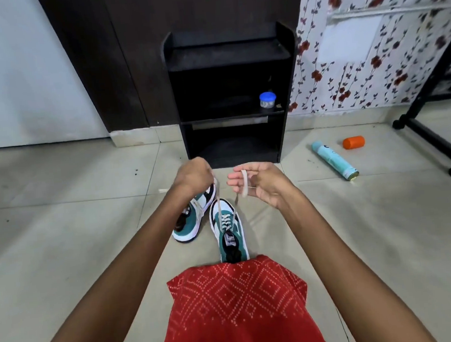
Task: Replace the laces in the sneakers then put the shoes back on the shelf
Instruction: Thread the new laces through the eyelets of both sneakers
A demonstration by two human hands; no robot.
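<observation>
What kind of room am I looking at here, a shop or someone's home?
Most likely a home, perhaps a bedroom or entry corner. A small black shoe shelf stands against floral wallpaper on a tiled floor, with a spray can lying loose beside it. Nothing suggests a shop.

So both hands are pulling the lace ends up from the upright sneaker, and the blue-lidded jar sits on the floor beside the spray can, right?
Not quite. The head view shows the blue-lidded jar on the black shelf, not the floor. The rest holds: left hand and right hand hold lace ends above the upright sneaker.
</observation>
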